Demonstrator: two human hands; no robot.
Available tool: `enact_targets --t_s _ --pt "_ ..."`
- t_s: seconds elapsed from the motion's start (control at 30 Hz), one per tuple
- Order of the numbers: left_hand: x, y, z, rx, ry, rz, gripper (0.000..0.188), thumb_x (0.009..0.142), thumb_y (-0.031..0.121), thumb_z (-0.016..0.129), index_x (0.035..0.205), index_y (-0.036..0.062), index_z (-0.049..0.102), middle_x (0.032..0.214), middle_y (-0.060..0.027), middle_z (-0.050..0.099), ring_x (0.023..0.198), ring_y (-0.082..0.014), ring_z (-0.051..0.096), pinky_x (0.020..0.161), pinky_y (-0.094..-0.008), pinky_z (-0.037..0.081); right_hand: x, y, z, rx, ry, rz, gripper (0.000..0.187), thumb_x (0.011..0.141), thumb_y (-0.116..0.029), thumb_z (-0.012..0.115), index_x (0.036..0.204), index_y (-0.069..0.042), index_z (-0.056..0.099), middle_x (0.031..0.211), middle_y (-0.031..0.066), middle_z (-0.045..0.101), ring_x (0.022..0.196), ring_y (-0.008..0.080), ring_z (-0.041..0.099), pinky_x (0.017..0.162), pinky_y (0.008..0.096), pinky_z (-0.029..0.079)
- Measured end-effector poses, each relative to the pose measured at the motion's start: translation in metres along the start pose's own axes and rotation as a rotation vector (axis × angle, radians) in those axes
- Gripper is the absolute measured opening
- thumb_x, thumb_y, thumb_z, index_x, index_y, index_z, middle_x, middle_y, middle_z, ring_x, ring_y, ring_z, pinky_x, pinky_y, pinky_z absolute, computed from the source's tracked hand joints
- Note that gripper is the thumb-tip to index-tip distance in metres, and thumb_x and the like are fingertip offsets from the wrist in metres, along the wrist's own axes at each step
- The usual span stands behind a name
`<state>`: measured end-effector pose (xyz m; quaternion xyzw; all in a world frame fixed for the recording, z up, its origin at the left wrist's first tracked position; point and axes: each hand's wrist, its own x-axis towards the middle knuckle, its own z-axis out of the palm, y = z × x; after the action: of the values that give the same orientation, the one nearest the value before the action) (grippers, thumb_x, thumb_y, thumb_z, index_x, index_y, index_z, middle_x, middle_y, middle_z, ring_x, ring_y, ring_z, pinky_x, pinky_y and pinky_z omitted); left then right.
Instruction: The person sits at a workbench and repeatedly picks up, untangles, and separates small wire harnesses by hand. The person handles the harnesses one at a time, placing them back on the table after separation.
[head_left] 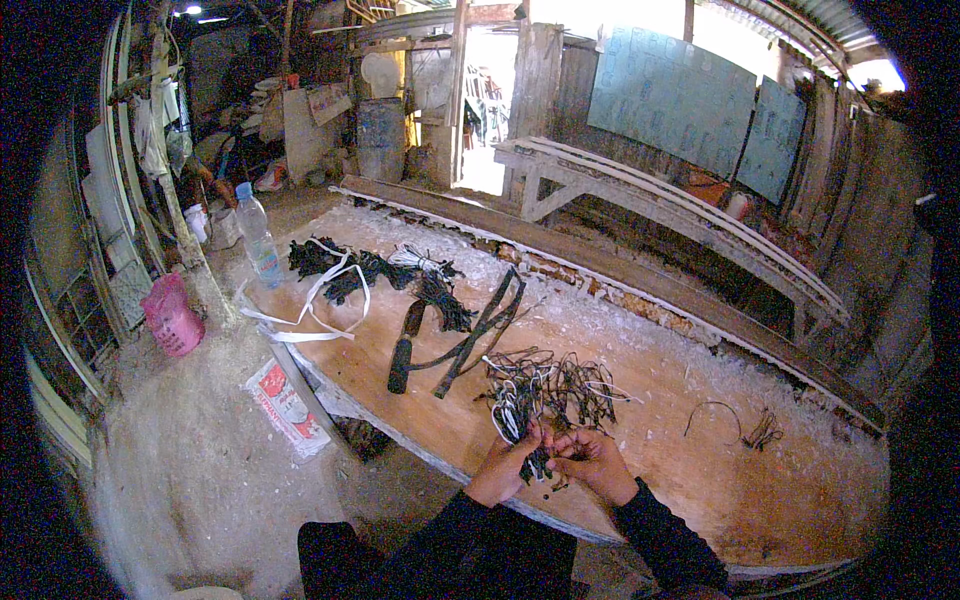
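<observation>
My left hand (503, 467) is closed around one end of a bundle of thin black and white cords (545, 388), near the table's front edge. Close beside it, my right hand (597, 464) has its fingers pinched together at the bundle's lower end; what exactly they pinch is too small to make out. Loose loops of the cords spread over the wooden tabletop (670, 470) beyond both hands. Left of the bundle lie dark flat straps (482, 330), crossed over each other, and a dark tool-like piece with a thick black handle (400, 362).
Black cord bundles (350, 272) and a white strip (318, 310) lie at the table's far left, by a clear plastic bottle (258, 238). A few dark strands (763, 430) lie right. A pink bag (172, 315) and a printed sack (287, 408) are on the floor. A bench (680, 220) stands behind.
</observation>
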<state>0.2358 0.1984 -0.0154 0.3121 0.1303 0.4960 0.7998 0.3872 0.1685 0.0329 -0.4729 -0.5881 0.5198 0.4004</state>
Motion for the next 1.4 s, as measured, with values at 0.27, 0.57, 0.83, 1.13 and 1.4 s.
enact_targets --t_s 0.27,0.57,0.83,1.13,1.4 --pt "0.004 -0.007 -0.011 -0.112 0.096 -0.081 0.02 0.087 0.028 0.053 0.096 0.0106 0.047 0.084 0.0004 0.051 0.08 -0.0124 0.051 0.069 -0.0259 0.043 -0.003 -0.007 0.001 0.076 0.023 -0.018 0.014 0.079 -0.003 0.061 0.093 -0.003 0.055 0.08 0.0031 0.059 0.065 0.0099 0.055 0.059 0.0243 0.049" --pt "-0.002 0.004 0.003 0.059 0.059 -0.108 0.022 0.085 0.016 0.056 0.104 0.0074 0.048 0.082 0.0009 0.051 0.077 -0.01 0.051 0.069 -0.0239 0.043 -0.002 -0.003 -0.008 0.347 0.188 -0.089 0.018 0.088 -0.024 0.051 0.089 -0.008 0.057 0.095 0.005 0.061 0.076 0.0126 0.055 0.068 0.0274 0.046" --pt "0.006 0.006 0.023 0.419 -0.147 0.057 0.041 0.075 0.013 0.068 0.11 0.0049 0.048 0.093 0.0 0.057 0.085 -0.0088 0.054 0.076 -0.0225 0.045 -0.003 -0.007 -0.015 0.615 0.04 0.053 0.02 0.086 -0.024 0.054 0.095 -0.007 0.057 0.095 0.0021 0.06 0.079 0.0127 0.056 0.071 0.0276 0.047" --pt "0.012 -0.004 0.009 0.8 -0.119 0.152 0.045 0.071 0.011 0.07 0.11 0.0043 0.048 0.091 -0.0015 0.057 0.083 -0.0119 0.055 0.075 -0.0266 0.046 -0.004 -0.001 -0.015 0.683 -0.026 0.113 0.02 0.086 -0.016 0.054 0.103 -0.007 0.056 0.099 0.0022 0.059 0.084 0.0153 0.058 0.072 0.0278 0.048" --pt "0.013 -0.021 -0.001 0.855 -0.08 0.183 0.047 0.071 0.005 0.063 0.115 0.0045 0.045 0.103 -0.0034 0.05 0.089 -0.0137 0.051 0.08 -0.0269 0.043 -0.002 0.003 -0.009 0.708 0.004 0.016 0.014 0.084 -0.01 0.056 0.096 -0.005 0.057 0.1 0.0048 0.06 0.082 0.0179 0.059 0.073 0.029 0.049"
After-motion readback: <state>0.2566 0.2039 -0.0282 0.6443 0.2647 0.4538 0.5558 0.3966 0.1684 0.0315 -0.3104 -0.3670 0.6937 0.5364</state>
